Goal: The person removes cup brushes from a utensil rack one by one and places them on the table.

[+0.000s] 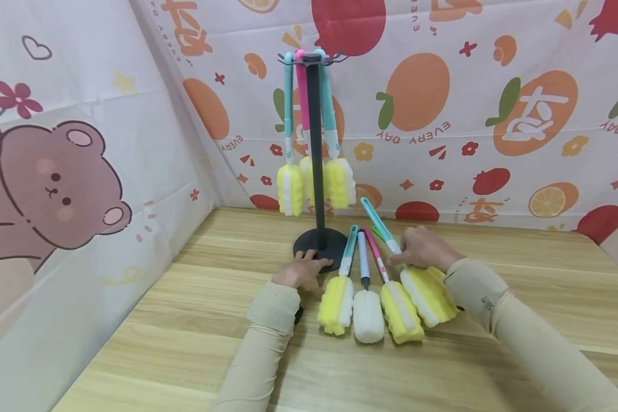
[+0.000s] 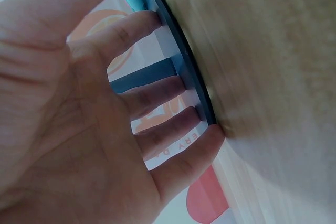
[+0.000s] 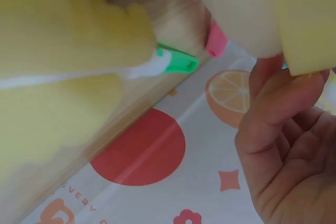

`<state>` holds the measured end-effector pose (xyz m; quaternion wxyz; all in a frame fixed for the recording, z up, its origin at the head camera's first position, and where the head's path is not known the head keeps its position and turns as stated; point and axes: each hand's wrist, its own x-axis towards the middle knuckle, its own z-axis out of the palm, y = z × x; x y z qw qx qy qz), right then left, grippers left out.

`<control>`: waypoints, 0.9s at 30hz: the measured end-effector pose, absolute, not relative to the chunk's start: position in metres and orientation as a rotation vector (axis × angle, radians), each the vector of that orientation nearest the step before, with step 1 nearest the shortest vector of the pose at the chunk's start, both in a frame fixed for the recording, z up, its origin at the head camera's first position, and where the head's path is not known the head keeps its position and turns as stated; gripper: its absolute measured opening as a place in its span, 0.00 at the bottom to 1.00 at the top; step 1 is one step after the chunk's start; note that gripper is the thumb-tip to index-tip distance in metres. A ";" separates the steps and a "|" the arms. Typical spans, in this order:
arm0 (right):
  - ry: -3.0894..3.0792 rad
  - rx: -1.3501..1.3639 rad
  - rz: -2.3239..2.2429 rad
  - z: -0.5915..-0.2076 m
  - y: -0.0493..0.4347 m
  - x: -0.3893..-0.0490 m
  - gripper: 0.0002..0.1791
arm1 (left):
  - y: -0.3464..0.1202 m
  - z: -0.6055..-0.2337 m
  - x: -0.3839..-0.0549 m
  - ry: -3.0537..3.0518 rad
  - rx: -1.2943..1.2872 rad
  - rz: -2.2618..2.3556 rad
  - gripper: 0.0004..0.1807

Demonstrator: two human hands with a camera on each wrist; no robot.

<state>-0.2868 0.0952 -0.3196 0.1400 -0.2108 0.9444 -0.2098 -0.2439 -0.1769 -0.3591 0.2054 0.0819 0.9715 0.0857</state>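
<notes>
My left hand [image 1: 300, 272] rests its fingertips on the round black base [image 1: 338, 243] of an upright stand; the left wrist view shows the fingers [image 2: 157, 95] spread and nearly straight along its rim. With bent fingers, my right hand [image 1: 424, 249] pinches a teal-handled sponge brush [image 1: 378, 222] close to its neck, the handle slanting up to the left. Its yellow-and-white sponge [image 3: 302, 19] fills the upper right of the right wrist view. Beneath it, a green-handled sponge brush [image 3: 181, 62] lies on the table, mostly hidden in the head view.
Two teal brushes and a pink one [image 1: 302, 91] hang from the hooks [image 1: 335, 59] of the stand. On the table lie another teal brush [image 1: 336, 303], a white-sponge brush [image 1: 368, 317] and a pink-handled brush [image 1: 401, 312]. Patterned cloth [image 1: 417, 91] covers the back.
</notes>
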 end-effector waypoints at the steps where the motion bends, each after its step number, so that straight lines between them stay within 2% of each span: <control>1: 2.722 -0.602 -0.587 -0.321 0.095 -0.287 0.17 | -0.177 -0.359 -0.244 2.709 0.230 0.237 0.42; 10: 2.704 -0.558 -0.523 -0.329 0.092 -0.287 0.15 | -0.178 -0.359 -0.244 2.707 0.237 0.237 0.42; 18: 2.641 -0.580 -0.519 -0.333 0.090 -0.285 0.09 | -0.178 -0.359 -0.244 2.712 0.238 0.227 0.42; 27: 2.596 -0.661 -0.561 -0.334 0.090 -0.285 0.15 | -0.178 -0.360 -0.244 2.705 0.242 0.231 0.41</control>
